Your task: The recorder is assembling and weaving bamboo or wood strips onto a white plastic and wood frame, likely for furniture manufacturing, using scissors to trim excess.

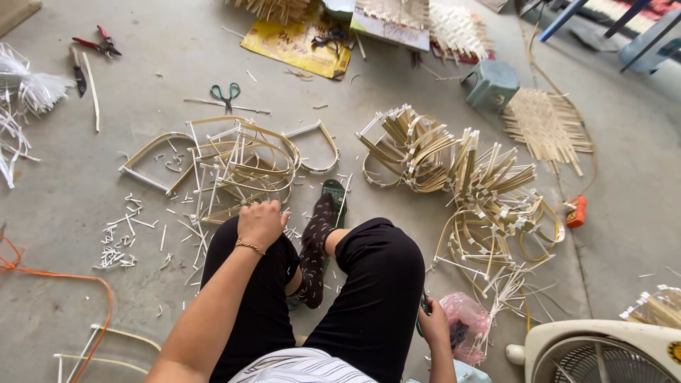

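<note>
1. Bent cane frames (pixel 454 170) piled at 2 o'clock, more frames (pixel 241 163) at 11
2. Pink bag (pixel 464 319) at 4, contents unclear
3. Left hand (pixel 261 221) loosely closed on knee, empty
4. Right hand (pixel 434 328) clamped on scissors (pixel 423 309) beside bag

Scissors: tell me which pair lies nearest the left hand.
The green-handled scissors, lying straight beyond the left hand; the red-handled cutters lie farther off, toward the far left.

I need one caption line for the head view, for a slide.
Seated person, left hand on bent cane frames, right hand holding scissors.
</note>
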